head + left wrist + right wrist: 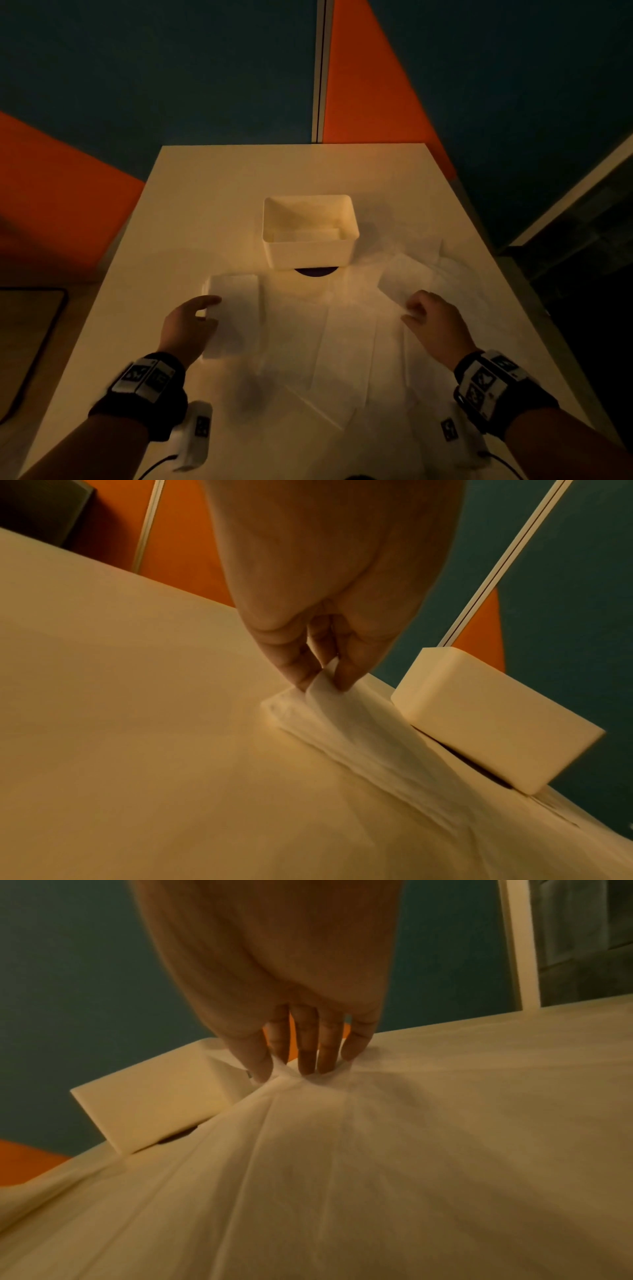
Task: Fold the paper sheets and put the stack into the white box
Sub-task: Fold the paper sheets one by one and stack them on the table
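A: Where is the paper seen?

B: A large thin paper sheet (352, 342) is spread over the near half of the table (212, 178), with several creases running along it. On its left side a folded stack (236, 291) is lying, just near the white box (310, 233).

A: And the box, where is it placed?

B: It is placed at the middle of the table, beyond the sheet. Its top is open, and something pale and flat is seen at its bottom; what it is cannot be told. A dark round thing (315, 271) is partly shown under its near edge.

A: How is the paper held by the left hand?

B: An upper corner of the folded stack (308, 712) is pinched between thumb and fingers of the left hand (318, 647), and that corner is lifted a little from the layers below.

A: And the right hand?

B: The sheet (342, 1150) is gathered at the fingertips of the right hand (301, 1045), so that it is raised like a small tent, with folds running out from the grip. In the head view this hand (433, 317) is seen at the right edge of the sheet, well apart from the left hand (188, 322).

A: What is seen around?

B: Orange and dark teal wall panels (370, 85) are seen behind the table. Black bands with white markers are worn on both wrists.
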